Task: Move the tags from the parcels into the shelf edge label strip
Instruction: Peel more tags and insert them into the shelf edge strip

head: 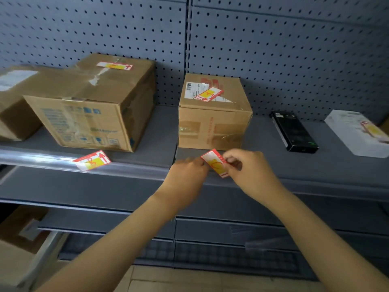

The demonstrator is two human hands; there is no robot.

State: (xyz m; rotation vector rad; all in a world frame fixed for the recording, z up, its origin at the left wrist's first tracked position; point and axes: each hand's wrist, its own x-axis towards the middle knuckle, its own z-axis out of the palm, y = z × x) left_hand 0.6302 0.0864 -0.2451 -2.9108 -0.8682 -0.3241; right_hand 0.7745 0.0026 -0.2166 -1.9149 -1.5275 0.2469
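Down at the shelf edge, the right hand [248, 171] pinches a red-and-yellow tag [215, 163] by its right side, tilted, just in front of the small box [212, 123]. The left hand [187, 175] touches the tag's left edge with its fingertips; its grip is blurred, unclear.

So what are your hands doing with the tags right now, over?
Both hands, left hand and right hand, pinching one red-and-yellow tag at the shelf edge label strip. Tags remain on three parcels. Nothing blocking.
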